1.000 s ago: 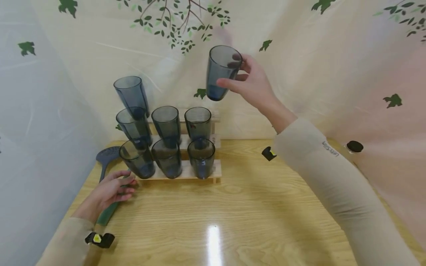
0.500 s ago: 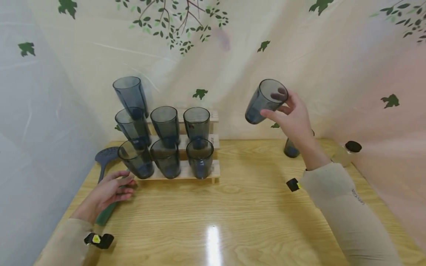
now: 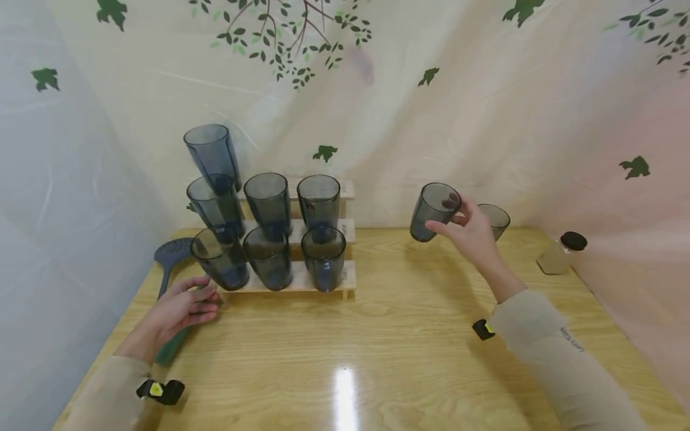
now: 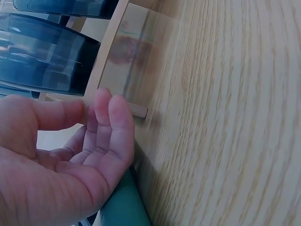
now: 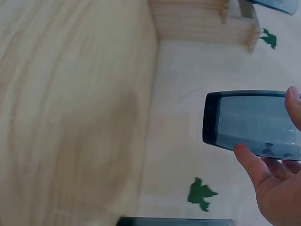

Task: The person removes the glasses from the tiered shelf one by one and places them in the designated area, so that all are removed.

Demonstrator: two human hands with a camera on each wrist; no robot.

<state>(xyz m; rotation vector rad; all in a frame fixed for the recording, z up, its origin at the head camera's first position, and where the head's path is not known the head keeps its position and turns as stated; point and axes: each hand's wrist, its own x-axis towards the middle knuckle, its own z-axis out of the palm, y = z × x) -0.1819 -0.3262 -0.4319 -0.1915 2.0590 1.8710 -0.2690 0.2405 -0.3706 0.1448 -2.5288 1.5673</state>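
My right hand (image 3: 477, 239) grips a blue-grey drinking glass (image 3: 426, 220) by its side, thumb in front and fingers behind. The glass leans slightly, mouth up, and hangs above the back of the table; in the right wrist view, the glass (image 5: 251, 120) is apart from the tabletop. Beside the front left corner of a tiered wooden rack (image 3: 350, 274), my left hand (image 3: 178, 308) has loosely bent fingers and no object in its grasp. Whether its fingertips touch the rack is unclear. Several matching glasses (image 3: 326, 263) stand on the rack's three tiers, the top one bearing a single glass (image 3: 212, 152) at left.
Another glass (image 3: 497, 218) stands behind my right hand, partly hidden by it. Farther right is a small jar (image 3: 555, 258) with a black lid. A dark slotted utensil (image 3: 171, 252) with a green handle (image 3: 171, 350) lies left of the rack, beneath my left hand.
My right hand has carried the glass from above the rack's right end to the right, then down toward the table. The glass and jar behind that arm have come into view. My left hand stays put.
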